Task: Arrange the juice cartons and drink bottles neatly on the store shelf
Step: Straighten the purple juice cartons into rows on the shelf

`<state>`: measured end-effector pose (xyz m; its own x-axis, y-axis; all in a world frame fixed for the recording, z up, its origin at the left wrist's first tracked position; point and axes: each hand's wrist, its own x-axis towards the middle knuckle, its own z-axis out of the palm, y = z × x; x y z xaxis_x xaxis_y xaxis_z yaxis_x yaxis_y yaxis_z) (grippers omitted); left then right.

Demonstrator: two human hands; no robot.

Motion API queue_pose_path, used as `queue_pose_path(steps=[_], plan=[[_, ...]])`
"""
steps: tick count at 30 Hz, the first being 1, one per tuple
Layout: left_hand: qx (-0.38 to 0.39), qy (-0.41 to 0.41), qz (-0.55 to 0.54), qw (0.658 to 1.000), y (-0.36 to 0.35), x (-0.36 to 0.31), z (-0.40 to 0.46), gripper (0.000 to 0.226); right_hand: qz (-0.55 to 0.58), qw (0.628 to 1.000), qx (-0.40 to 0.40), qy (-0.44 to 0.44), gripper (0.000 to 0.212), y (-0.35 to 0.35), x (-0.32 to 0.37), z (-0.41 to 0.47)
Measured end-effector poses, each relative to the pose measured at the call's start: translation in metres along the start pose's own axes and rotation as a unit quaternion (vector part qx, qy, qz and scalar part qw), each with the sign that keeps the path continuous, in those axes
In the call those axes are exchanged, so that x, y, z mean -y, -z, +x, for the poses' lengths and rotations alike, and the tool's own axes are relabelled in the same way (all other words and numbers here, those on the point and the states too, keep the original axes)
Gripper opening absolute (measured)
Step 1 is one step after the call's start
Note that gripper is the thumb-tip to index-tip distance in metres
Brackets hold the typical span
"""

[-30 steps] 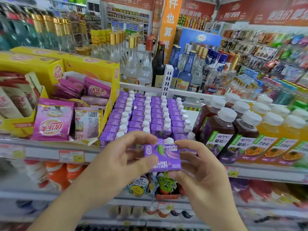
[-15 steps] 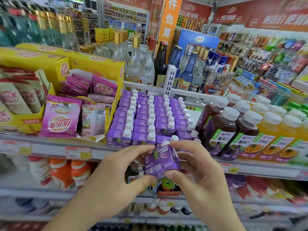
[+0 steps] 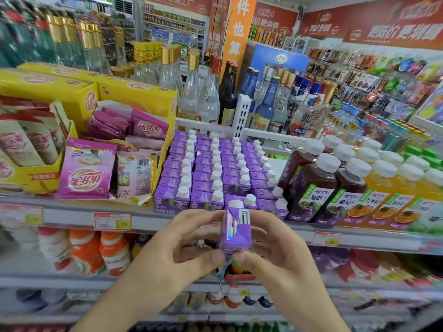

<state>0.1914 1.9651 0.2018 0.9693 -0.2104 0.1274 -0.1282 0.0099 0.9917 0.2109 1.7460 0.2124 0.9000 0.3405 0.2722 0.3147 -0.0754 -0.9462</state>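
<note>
While both hands meet in front of the shelf edge (image 3: 72,218), the left hand (image 3: 184,243) and right hand (image 3: 271,248) pinch a small purple juice carton (image 3: 236,230) upright between thumbs below and fingertips above, its white cap on top. Behind it stand rows of purple cartons (image 3: 213,168) printed "NFC+" and "Condorito"; the grape juice bottles (image 3: 311,188) beside them read "NFC".

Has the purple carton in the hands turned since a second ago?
Yes. The purple juice carton has turned from lying sideways to upright, cap up, still in front of the shelf edge.
</note>
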Motion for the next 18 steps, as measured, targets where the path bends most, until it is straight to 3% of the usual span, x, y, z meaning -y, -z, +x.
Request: queue_pose_path(steps=[6, 10, 15, 18], plan=[[-0.012, 0.009, 0.007, 1.000, 0.005, -0.013, 0.000, 0.067, -0.109, 0.991, -0.053, 0.050, 0.052, -0.005, 0.005, 0.002], [-0.085, 0.003, 0.002, 0.996, -0.002, -0.016, 0.004, 0.052, -0.159, 0.982, -0.061, 0.083, 0.059, -0.008, 0.004, 0.004], [-0.074, 0.025, -0.157, 0.985, -0.002, -0.016, 0.002, 0.048, -0.055, 0.996, -0.049, 0.042, 0.059, 0.000, 0.002, 0.003], [-0.056, 0.033, -0.173, 0.983, -0.003, -0.014, 0.003, 0.045, -0.050, 0.997, -0.044, 0.047, 0.054, 0.002, 0.003, 0.001]])
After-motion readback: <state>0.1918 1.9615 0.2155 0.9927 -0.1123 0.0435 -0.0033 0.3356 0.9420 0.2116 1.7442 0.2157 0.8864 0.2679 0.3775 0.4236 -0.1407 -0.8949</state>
